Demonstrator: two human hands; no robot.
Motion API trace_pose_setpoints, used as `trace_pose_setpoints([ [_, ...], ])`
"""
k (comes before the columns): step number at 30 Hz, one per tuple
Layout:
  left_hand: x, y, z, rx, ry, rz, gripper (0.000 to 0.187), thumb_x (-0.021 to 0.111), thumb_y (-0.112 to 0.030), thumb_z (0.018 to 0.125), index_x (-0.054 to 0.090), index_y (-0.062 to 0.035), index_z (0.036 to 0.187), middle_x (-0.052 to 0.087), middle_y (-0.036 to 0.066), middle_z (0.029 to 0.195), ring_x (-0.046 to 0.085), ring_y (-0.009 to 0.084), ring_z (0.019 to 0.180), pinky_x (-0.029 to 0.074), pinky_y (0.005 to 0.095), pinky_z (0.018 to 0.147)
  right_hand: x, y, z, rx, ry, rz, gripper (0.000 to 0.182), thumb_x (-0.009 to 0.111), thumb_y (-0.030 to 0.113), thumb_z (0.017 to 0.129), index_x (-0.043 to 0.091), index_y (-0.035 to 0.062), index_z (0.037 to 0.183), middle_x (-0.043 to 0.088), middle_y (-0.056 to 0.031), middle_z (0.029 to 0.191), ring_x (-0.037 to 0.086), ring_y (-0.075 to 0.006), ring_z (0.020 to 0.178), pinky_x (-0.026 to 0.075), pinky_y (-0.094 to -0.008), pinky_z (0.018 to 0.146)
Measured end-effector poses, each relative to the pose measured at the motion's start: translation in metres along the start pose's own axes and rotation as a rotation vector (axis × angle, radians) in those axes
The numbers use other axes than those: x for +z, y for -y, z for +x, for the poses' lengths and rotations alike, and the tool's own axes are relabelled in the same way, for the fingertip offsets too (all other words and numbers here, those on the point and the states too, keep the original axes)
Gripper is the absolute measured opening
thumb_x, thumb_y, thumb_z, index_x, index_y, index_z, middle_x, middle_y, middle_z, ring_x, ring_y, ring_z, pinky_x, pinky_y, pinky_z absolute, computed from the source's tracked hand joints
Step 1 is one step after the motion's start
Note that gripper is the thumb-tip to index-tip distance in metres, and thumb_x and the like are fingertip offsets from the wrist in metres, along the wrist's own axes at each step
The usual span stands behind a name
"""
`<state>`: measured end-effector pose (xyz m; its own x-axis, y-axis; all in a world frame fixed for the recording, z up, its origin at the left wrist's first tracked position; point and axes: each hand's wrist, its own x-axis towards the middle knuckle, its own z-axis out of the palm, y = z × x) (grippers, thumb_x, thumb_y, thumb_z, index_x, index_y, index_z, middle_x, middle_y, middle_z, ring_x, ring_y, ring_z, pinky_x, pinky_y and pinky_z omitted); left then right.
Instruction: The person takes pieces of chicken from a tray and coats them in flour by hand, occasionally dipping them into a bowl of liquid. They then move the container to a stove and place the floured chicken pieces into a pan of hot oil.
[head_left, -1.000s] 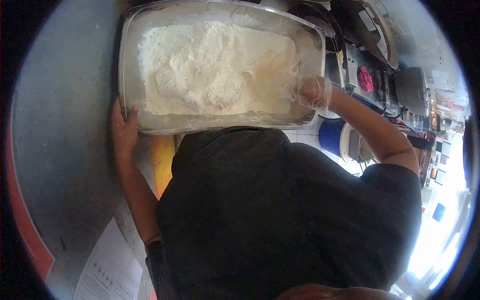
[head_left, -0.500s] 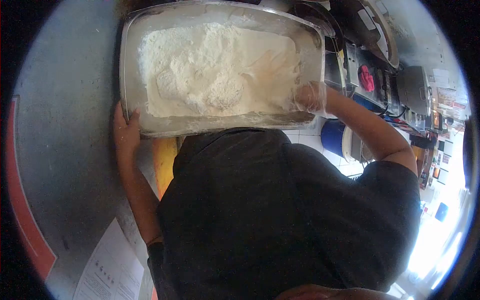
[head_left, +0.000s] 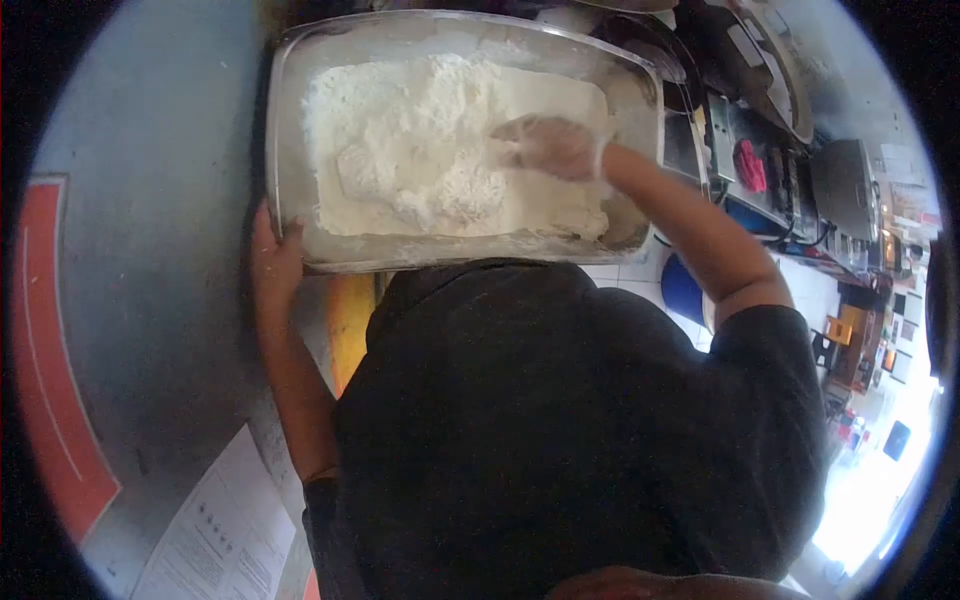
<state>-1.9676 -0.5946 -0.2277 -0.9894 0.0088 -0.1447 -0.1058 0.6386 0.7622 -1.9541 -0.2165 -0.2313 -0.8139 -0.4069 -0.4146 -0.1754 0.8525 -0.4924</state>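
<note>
A large rectangular tub (head_left: 634, 125), its walls dusted white, holds a bed of flour (head_left: 375, 110). Flour-coated lumps (head_left: 472, 190) lie in the middle and left of it; what is under the coating is hidden. My left hand (head_left: 276, 262) grips the tub's near left corner, with the thumb over the rim and the other fingers mostly hidden behind the wall. Over the right half of the flour is my right hand (head_left: 555, 148), white with flour. Motion smears its fingers, which point left toward the lumps.
A grey metal panel (head_left: 160, 240) fills the left side, with a red strip (head_left: 55, 350) and a printed sheet (head_left: 220, 525). Right of the tub are a pink cloth (head_left: 750, 166) and kitchen equipment (head_left: 840, 190). A blue bucket (head_left: 685, 290) stands on the tiled floor below.
My right hand has moved left from the tub's right wall to over the flour. My left hand keeps its hold on the corner. The whole view has shifted slightly.
</note>
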Motion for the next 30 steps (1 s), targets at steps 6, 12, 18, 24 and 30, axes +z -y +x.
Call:
trace_pose_setpoints([
  [6, -0.003, -0.001, -0.001, 0.023, 0.023, -0.027, 0.052, 0.054, -0.015, 0.085, 0.034, 0.0006, 0.13, 0.047, 0.019, 0.123, 0.047, 0.027, 0.113, 0.035, 0.0344, 0.095, 0.039, 0.016, 0.044, 0.028, 0.059, 0.112, 0.061, 0.051, 0.043, 0.085, 0.036, 0.0062, 0.131, 0.036, -0.0204, 0.134, 0.037, -0.0319, 0.122, 0.028, -0.0335, 0.103],
  [12, 0.001, 0.012, 0.005, 0.019, 0.038, -0.016, 0.052, 0.054, -0.016, 0.085, 0.034, 0.0, 0.13, 0.047, 0.02, 0.124, 0.046, 0.0276, 0.114, 0.034, 0.0344, 0.096, 0.045, -0.011, 0.052, -0.145, 0.033, -0.171, 0.061, 0.056, 0.039, 0.082, 0.038, 0.0071, 0.13, 0.037, -0.0214, 0.132, 0.04, -0.0327, 0.119, 0.029, -0.0358, 0.102],
  [18, -0.001, -0.007, -0.002, -0.037, 0.01, 0.004, 0.051, 0.053, -0.018, 0.085, 0.034, -0.0007, 0.13, 0.048, 0.021, 0.122, 0.047, 0.0307, 0.113, 0.035, 0.037, 0.095, 0.03, 0.013, 0.033, -0.119, 0.324, 0.017, 0.067, 0.064, 0.035, 0.074, 0.039, 0.0022, 0.127, 0.039, -0.021, 0.13, 0.039, -0.0326, 0.12, 0.03, -0.0363, 0.101],
  [24, -0.002, -0.007, -0.004, -0.022, 0.022, -0.033, 0.049, 0.052, -0.018, 0.086, 0.036, -0.0016, 0.129, 0.049, 0.021, 0.121, 0.048, 0.031, 0.111, 0.037, 0.0384, 0.094, 0.018, 0.019, 0.037, -0.225, 0.401, -0.354, 0.058, 0.064, 0.032, 0.072, 0.046, 0.0047, 0.121, 0.054, -0.0171, 0.11, 0.053, -0.0312, 0.104, 0.042, -0.0385, 0.088],
  [30, 0.0, 0.006, 0.0, 0.008, 0.035, -0.081, 0.049, 0.051, -0.019, 0.087, 0.035, -0.0009, 0.13, 0.046, 0.021, 0.124, 0.046, 0.0317, 0.114, 0.036, 0.0385, 0.095, 0.006, 0.002, 0.033, -0.032, 0.306, -0.071, 0.059, 0.063, 0.033, 0.077, 0.043, 0.0064, 0.125, 0.057, -0.0185, 0.109, 0.055, -0.0314, 0.1, 0.042, -0.0363, 0.09],
])
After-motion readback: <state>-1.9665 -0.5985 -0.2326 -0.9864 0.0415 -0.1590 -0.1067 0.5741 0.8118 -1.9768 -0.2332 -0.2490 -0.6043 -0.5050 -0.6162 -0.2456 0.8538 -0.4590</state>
